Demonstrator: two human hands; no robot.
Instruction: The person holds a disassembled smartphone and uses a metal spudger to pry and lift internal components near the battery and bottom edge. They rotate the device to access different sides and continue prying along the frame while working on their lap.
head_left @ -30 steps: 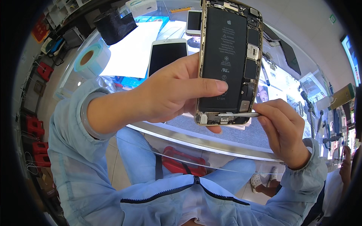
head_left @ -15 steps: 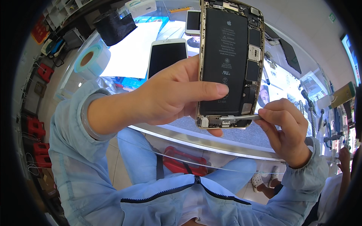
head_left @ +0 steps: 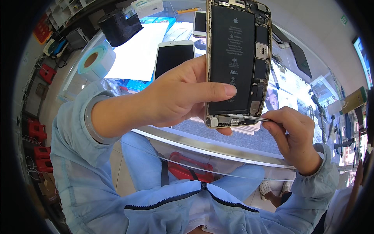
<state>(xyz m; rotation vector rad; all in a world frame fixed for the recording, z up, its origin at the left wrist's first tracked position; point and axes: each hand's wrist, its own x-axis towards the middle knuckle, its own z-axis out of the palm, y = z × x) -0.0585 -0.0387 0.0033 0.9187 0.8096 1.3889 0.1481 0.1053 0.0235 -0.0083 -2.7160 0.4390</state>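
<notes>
My left hand [head_left: 175, 93] grips an opened gold-edged phone [head_left: 259, 93], upright above the counter, with its thumb across the black battery [head_left: 230, 50]. My right hand [head_left: 286, 128] pinches thin metal tweezers [head_left: 259, 118], whose tips lie at the phone's bottom end, just below the battery, by a small pale strip [head_left: 237, 116]. Whether the tips grip that strip I cannot tell. Behind my left hand lie a white phone with a dark screen [head_left: 173, 54] and a smaller white phone [head_left: 199, 23].
The glass counter [head_left: 210, 148] holds paper sheets [head_left: 134, 50], a label roll [head_left: 93, 62], a black wrapped item [head_left: 119, 27], dark panels [head_left: 296, 56] and tool stands [head_left: 319, 109]. Red stools [head_left: 37, 130] stand left. Another person's feet [head_left: 265, 189] show lower right.
The phone dipped slightly at half a second ago and is now a little higher. The tweezers rose with it, and a pale strip now shows more clearly at their tips.
</notes>
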